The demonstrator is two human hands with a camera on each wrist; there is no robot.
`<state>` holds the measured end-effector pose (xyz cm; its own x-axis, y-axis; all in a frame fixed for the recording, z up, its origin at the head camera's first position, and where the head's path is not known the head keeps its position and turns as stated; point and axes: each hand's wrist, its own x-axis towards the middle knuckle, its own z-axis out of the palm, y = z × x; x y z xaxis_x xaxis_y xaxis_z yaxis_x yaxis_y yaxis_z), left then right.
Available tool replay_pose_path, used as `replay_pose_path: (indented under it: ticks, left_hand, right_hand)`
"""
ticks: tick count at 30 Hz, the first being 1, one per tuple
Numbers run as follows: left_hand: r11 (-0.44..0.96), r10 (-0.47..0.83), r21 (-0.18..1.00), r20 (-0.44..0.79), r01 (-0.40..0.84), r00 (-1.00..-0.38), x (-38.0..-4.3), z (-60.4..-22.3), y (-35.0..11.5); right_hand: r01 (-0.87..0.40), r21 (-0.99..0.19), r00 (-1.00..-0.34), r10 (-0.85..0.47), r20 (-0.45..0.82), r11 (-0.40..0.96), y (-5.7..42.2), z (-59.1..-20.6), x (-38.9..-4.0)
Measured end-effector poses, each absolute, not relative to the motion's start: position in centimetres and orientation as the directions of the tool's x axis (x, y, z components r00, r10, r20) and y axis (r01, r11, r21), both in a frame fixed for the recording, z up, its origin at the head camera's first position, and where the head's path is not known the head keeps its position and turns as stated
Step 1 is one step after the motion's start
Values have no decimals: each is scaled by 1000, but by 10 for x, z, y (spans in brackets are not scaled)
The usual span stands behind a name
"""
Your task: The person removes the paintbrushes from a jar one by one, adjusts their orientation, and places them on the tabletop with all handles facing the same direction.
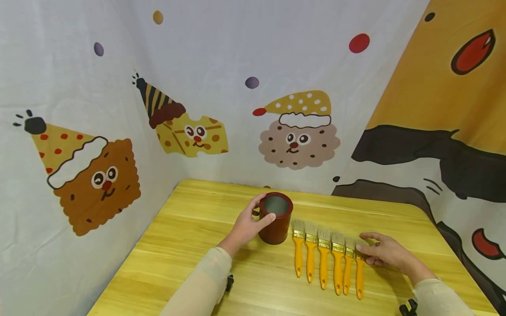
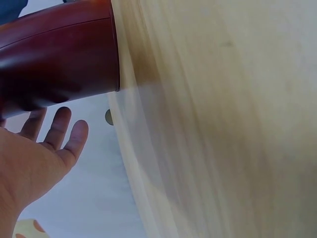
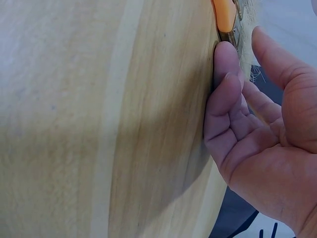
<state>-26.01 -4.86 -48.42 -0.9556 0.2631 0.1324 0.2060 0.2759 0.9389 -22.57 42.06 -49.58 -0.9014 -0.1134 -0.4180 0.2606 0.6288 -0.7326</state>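
A dark red cylindrical container [image 1: 275, 230] with an open top and grey inside stands upright on the table. My left hand [image 1: 250, 223] holds it at the upper part, thumb on the near side and fingers round the left; in the left wrist view the container [image 2: 59, 54] fills the upper left corner, the hand [image 2: 34, 163] below. To its right lie several paintbrushes [image 1: 323, 263] in a row, with yellow-orange handles, gold ferrules and pale bristles. My right hand [image 1: 389, 253] is at the rightmost paintbrush [image 1: 359, 278]. In the right wrist view, fingertips [image 3: 226, 52] are right at its ferrule, the thumb apart from them.
The light wooden table [image 1: 178, 263] has its far edge close to a white cloth backdrop [image 1: 221, 44] printed with cartoon figures. The backdrop also runs along the left side and round to the right.
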Motion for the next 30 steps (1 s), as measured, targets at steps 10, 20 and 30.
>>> replay_pose_path:
  ticks: [10,20,30]
  left_hand:
    - [270,272,942,123,199,-954,-261,-484,-52]
    - [295,259,938,108,185,-960,-262,-481,-69]
    - [483,153,867,50,119,-987,-261,-484,-135]
  right_hand:
    - [252,-756,-896,-148,-418,604,420,-495,-223]
    - [248,-770,-894,-166,-415,589,419,-497,-226]
    - [224,-786,-888,-213,-408,576,419,-497,-230]
